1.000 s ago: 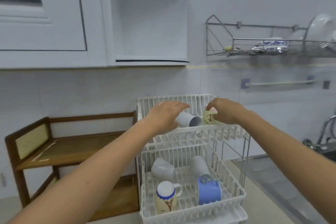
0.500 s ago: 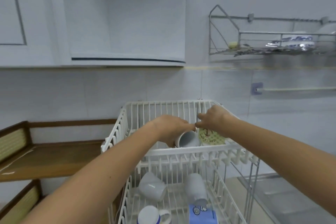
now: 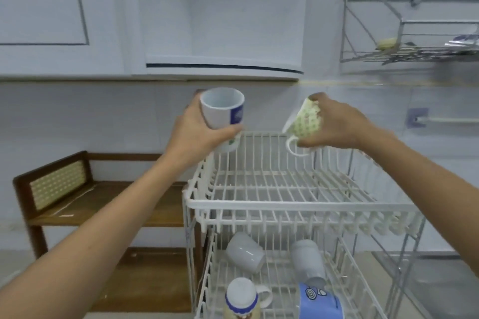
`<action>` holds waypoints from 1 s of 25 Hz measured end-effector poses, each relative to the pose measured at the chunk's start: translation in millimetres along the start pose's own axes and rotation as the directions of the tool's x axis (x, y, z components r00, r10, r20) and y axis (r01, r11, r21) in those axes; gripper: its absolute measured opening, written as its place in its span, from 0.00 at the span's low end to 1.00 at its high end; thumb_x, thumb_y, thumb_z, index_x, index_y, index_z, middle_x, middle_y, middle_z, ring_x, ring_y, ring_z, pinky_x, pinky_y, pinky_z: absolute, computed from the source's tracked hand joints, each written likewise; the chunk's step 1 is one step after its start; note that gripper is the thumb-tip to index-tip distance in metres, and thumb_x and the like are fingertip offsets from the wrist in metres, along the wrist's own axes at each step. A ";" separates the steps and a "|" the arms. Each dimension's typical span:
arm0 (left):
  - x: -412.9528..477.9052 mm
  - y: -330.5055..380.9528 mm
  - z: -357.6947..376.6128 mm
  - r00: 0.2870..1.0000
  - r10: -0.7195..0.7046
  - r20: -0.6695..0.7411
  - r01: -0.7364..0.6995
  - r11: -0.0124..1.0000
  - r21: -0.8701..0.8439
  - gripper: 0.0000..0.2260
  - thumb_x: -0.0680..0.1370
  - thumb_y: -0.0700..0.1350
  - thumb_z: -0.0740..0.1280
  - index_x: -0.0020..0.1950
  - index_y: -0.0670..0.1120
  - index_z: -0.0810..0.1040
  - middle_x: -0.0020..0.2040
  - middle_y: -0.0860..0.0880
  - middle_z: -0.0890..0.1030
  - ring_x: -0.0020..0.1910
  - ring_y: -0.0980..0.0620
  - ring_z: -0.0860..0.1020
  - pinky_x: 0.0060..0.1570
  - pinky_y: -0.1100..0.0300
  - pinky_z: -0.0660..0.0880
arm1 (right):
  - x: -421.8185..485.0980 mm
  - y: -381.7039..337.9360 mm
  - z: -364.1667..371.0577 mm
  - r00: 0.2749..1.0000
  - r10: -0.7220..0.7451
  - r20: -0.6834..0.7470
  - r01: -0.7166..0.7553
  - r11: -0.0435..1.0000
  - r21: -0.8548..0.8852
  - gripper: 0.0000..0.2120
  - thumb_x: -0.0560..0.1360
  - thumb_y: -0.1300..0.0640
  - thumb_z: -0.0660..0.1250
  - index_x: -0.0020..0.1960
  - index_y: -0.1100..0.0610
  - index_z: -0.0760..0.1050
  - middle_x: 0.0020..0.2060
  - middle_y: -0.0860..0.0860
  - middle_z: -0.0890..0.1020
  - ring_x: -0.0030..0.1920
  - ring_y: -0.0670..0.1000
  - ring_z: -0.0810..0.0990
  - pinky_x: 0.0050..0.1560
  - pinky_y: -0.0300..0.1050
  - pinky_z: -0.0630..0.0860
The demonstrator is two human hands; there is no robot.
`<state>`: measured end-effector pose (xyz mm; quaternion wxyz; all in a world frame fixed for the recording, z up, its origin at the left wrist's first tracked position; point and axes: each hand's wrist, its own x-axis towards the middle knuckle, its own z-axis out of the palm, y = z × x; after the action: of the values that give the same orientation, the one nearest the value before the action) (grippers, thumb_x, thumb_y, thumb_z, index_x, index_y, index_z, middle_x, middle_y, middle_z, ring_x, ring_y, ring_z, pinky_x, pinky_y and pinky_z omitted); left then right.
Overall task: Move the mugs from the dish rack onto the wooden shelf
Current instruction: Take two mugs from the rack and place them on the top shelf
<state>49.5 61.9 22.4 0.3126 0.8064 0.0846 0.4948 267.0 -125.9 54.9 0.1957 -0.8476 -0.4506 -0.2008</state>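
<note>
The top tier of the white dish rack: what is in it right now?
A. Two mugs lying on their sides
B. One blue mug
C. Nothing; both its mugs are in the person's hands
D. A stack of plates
C: the top tier is bare wire, while the left hand holds a white mug and the right hand a floral mug above it.

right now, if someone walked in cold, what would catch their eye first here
Two raised hands, each gripping a mug above the white wire dish rack: the left hand holds a white mug with a blue patch upright, and the right hand holds a tilted green floral mug. The rack's top tier is bare, with four more mugs on the tier below. The brown wooden shelf stands at left.
</note>
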 end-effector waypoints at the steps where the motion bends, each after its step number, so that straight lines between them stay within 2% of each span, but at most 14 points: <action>1: -3.2 -7.0 -19.2 0.999 -0.030 -0.029 0.030 1.000 -0.006 0.26 0.63 0.58 0.75 0.58 0.58 0.69 0.47 0.60 0.78 0.43 0.67 0.79 0.34 0.73 0.75 | -4.1 -11.1 2.4 0.999 0.035 -0.037 -0.026 0.974 0.225 0.50 0.51 0.30 0.73 0.68 0.45 0.59 0.50 0.46 0.79 0.46 0.53 0.79 0.41 0.45 0.74; 3: -13.9 -28.3 -57.2 0.995 -0.089 -0.037 0.090 0.996 0.027 0.23 0.66 0.58 0.74 0.57 0.57 0.70 0.46 0.60 0.79 0.41 0.68 0.79 0.30 0.73 0.74 | -14.8 -43.9 9.4 0.997 0.069 -0.041 -0.032 0.812 0.583 0.48 0.52 0.33 0.75 0.67 0.41 0.60 0.49 0.44 0.78 0.45 0.45 0.80 0.38 0.41 0.77; 5: -27.0 -56.9 -93.9 0.987 -0.162 -0.025 0.164 0.980 0.116 0.24 0.66 0.60 0.73 0.57 0.57 0.70 0.46 0.60 0.79 0.42 0.63 0.79 0.32 0.67 0.75 | -25.8 -87.3 19.3 0.998 0.065 -0.020 -0.027 0.641 0.767 0.46 0.51 0.37 0.75 0.66 0.41 0.62 0.49 0.44 0.78 0.43 0.40 0.81 0.35 0.35 0.77; 7: -36.7 -90.2 -124.3 0.974 -0.223 -0.040 0.227 0.951 0.211 0.23 0.65 0.61 0.72 0.56 0.57 0.70 0.44 0.61 0.78 0.41 0.63 0.78 0.31 0.66 0.73 | -35.0 -132.6 33.0 0.999 0.041 0.012 -0.030 0.482 0.876 0.44 0.49 0.41 0.76 0.64 0.45 0.66 0.49 0.45 0.79 0.42 0.39 0.83 0.32 0.36 0.79; 9: -41.0 -126.7 -151.7 0.949 -0.304 -0.087 0.316 0.917 0.244 0.23 0.66 0.61 0.73 0.55 0.56 0.69 0.42 0.61 0.77 0.41 0.60 0.78 0.31 0.63 0.75 | -38.1 -182.7 52.2 0.993 0.004 0.115 -0.110 0.320 0.941 0.44 0.49 0.45 0.79 0.62 0.51 0.70 0.51 0.51 0.83 0.47 0.48 0.85 0.39 0.46 0.83; 11: -40.2 -162.8 -174.3 0.907 -0.407 -0.105 0.421 0.880 0.222 0.23 0.66 0.60 0.74 0.55 0.53 0.70 0.43 0.57 0.78 0.43 0.54 0.80 0.36 0.56 0.79 | -37.2 -233.0 78.1 0.981 0.008 0.195 -0.192 0.219 0.957 0.43 0.48 0.45 0.81 0.61 0.50 0.72 0.51 0.52 0.84 0.49 0.52 0.86 0.46 0.52 0.84; 13: -40.4 -195.7 -192.7 0.878 -0.472 -0.078 0.477 0.856 0.198 0.23 0.66 0.58 0.75 0.55 0.51 0.73 0.45 0.53 0.81 0.45 0.51 0.81 0.40 0.54 0.80 | -32.6 -281.4 108.0 0.974 0.067 0.215 -0.225 0.209 0.952 0.45 0.47 0.41 0.81 0.61 0.50 0.72 0.51 0.49 0.84 0.48 0.49 0.85 0.45 0.47 0.84; 15: -43.3 -219.9 -203.3 0.865 -0.498 -0.062 0.498 0.839 0.218 0.26 0.64 0.56 0.78 0.58 0.49 0.76 0.48 0.51 0.82 0.46 0.51 0.81 0.38 0.58 0.78 | -24.2 -315.9 139.9 0.974 0.130 0.186 -0.216 0.284 0.934 0.45 0.47 0.39 0.80 0.59 0.51 0.68 0.48 0.45 0.82 0.46 0.44 0.82 0.34 0.32 0.80; 16: -44.7 -229.8 -207.2 0.860 -0.507 -0.062 0.506 0.828 0.244 0.28 0.63 0.56 0.79 0.59 0.48 0.76 0.49 0.51 0.82 0.46 0.52 0.81 0.38 0.59 0.78 | -18.2 -328.6 157.5 0.974 0.145 0.176 -0.217 0.346 0.913 0.44 0.48 0.40 0.80 0.58 0.49 0.65 0.47 0.43 0.79 0.46 0.42 0.80 0.30 0.29 0.76; 18: -45.8 -249.9 -212.2 0.843 -0.536 -0.054 0.528 0.804 0.272 0.30 0.61 0.56 0.80 0.59 0.47 0.77 0.53 0.49 0.83 0.49 0.50 0.81 0.45 0.55 0.79 | -5.9 -344.6 194.0 0.971 0.156 0.181 -0.234 0.464 0.854 0.42 0.53 0.43 0.81 0.58 0.47 0.61 0.45 0.40 0.74 0.47 0.44 0.77 0.34 0.30 0.72; 20: -45.7 -268.9 -216.4 0.812 -0.580 -0.065 0.572 0.770 0.281 0.30 0.62 0.55 0.79 0.60 0.47 0.76 0.55 0.47 0.83 0.52 0.48 0.81 0.48 0.58 0.77 | 8.5 -352.6 230.9 0.952 0.196 0.236 -0.306 0.532 0.789 0.42 0.56 0.47 0.82 0.61 0.49 0.60 0.46 0.42 0.75 0.50 0.48 0.75 0.41 0.36 0.73; 22: -43.9 -285.6 -218.4 0.797 -0.598 -0.084 0.595 0.757 0.270 0.29 0.62 0.55 0.79 0.59 0.48 0.75 0.57 0.46 0.82 0.51 0.48 0.80 0.45 0.61 0.74 | 22.0 -355.8 261.3 0.921 0.249 0.300 -0.389 0.547 0.741 0.43 0.56 0.49 0.81 0.63 0.49 0.59 0.53 0.50 0.75 0.54 0.51 0.75 0.47 0.42 0.74; 25: -38.7 -309.5 -219.0 0.799 -0.599 -0.049 0.596 0.778 0.200 0.28 0.63 0.51 0.79 0.59 0.49 0.73 0.58 0.46 0.81 0.48 0.50 0.77 0.44 0.61 0.72 | 40.8 -358.6 292.9 0.909 0.272 0.315 -0.417 0.578 0.702 0.43 0.53 0.49 0.82 0.58 0.43 0.58 0.54 0.50 0.73 0.54 0.52 0.74 0.46 0.42 0.72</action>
<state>-102.6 381.3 -119.4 0.3690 0.7701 0.3835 0.3518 34.0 237.7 -116.8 0.5258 -0.7729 -0.3337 0.1216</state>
